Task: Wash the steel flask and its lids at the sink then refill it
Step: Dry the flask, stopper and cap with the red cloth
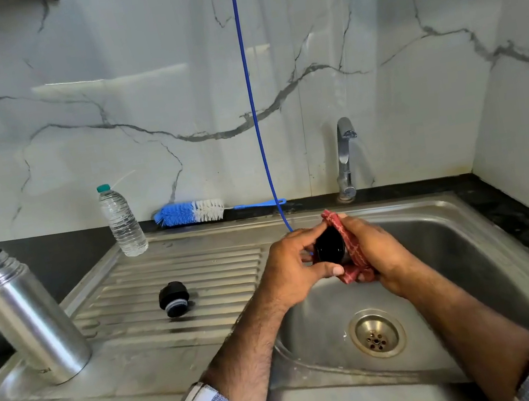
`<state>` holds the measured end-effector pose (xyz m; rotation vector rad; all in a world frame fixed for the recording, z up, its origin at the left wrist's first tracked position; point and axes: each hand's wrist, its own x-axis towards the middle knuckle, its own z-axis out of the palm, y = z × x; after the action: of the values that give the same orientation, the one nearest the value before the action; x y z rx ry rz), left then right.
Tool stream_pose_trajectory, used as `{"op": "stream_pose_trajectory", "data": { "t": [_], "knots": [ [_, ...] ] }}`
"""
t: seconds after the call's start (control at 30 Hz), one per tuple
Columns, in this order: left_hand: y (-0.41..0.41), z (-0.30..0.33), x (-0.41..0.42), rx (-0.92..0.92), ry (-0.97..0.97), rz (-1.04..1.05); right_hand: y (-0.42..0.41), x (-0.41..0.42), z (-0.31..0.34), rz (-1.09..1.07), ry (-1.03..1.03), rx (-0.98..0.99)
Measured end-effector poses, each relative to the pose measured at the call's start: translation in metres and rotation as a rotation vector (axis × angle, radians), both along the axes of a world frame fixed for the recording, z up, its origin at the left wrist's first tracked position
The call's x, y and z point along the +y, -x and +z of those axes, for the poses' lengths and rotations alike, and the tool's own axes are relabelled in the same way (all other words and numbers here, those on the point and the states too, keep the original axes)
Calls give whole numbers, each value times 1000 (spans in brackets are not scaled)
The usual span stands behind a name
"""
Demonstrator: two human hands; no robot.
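The open steel flask stands upright on the left of the drainboard, without its lids. A black inner stopper lid lies on the drainboard ribs. Over the sink basin, my left hand grips a black cap lid by its edge. My right hand holds a red patterned cloth wrapped against the far side of that cap. Part of the cap is hidden by the cloth and fingers.
A clear plastic water bottle with a green cap stands at the back of the drainboard. A blue and white bottle brush lies along the wall. A blue cord hangs down. The tap is off. The drain is open.
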<state>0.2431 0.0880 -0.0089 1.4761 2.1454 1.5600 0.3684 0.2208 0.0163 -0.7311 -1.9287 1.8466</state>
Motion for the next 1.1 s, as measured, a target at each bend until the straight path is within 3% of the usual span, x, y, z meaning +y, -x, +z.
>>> {"op": "stream_pose_trajectory", "data": {
  "t": [0.07, 0.17, 0.23, 0.33, 0.4, 0.47, 0.63, 0.73, 0.87, 0.93, 1.0, 1.1],
  "knots": [
    [0, 0, 4, -89, -28, 39, 2, 1, 4, -96, -26, 102],
    [-2, 1, 8, -401, -81, -63, 4, -4, 7, -243, -126, 200],
    [-8, 4, 7, -542, -121, -110, 5, -8, 3, -238, -265, 236],
    [-9, 11, 3, -608, -174, -89, 2, -9, -1, -141, -453, 297],
    [-6, 11, -1, -540, -159, -89, -1, -9, -1, -91, -532, 296],
    [0, 8, -2, -338, -142, -59, -1, -12, 2, -66, -491, 248],
    [-3, 7, -5, 175, -52, 8, -4, -9, 14, 16, 52, 52],
    [-10, 16, -4, 65, -43, 32, -5, -3, 12, -17, 181, 110],
    [-12, 19, 0, -290, -83, 79, -1, -8, 8, -123, -285, 245],
    [-14, 18, -2, -393, -107, 8, -1, -16, 7, -44, -346, 320],
    [-12, 19, -7, -328, -106, -8, -1, -17, 6, -32, -328, 291],
    [-6, 17, -11, 39, -34, 0, -1, -9, 5, -26, -223, 158]
  ]
}}
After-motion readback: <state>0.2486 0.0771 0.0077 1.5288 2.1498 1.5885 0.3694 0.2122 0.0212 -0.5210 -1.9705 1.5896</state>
